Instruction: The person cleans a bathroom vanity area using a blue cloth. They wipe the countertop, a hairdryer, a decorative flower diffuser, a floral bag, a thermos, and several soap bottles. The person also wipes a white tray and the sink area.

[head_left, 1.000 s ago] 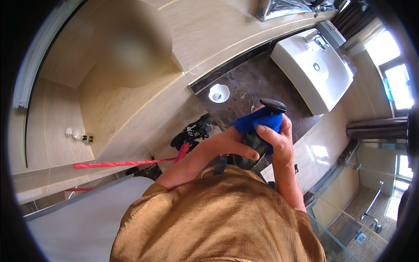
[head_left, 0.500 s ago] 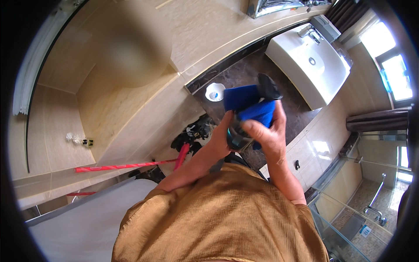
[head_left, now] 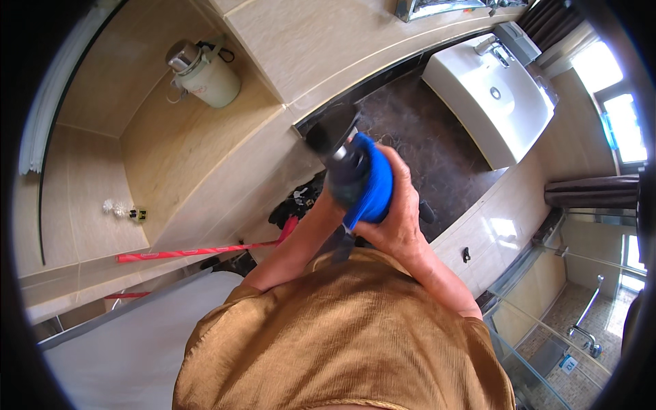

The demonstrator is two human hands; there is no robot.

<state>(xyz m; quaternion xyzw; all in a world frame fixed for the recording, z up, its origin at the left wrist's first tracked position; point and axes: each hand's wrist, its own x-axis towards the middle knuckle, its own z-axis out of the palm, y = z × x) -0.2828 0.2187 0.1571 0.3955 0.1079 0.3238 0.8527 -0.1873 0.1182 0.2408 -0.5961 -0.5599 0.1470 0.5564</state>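
Note:
In front of my chest is a dark, bottle-shaped container (head_left: 346, 179) with a black top (head_left: 329, 130), tilted and smeared by motion. A blue cloth (head_left: 376, 179) lies against its right side. My right hand (head_left: 398, 213) is closed round the cloth and presses it to the container, thumb near the cloth's lower edge. My left hand (head_left: 329, 207) grips the container from the left, its fingers mostly hidden behind the dark body. Beneath both hands is the dark marble counter (head_left: 437, 147).
A white sink (head_left: 488, 102) stands on the counter at right. On the left ledge sits a pale vacuum flask (head_left: 212, 78). A red-and-white striped strip (head_left: 184, 255) runs along the lower left, near a pink handle (head_left: 288, 229). Glass shower panels (head_left: 533, 307) stand at lower right.
The container has swung so its black top points up-left instead of right. The cloth now wraps its right side. The white scalloped dish on the counter is hidden; the flask shows clearly.

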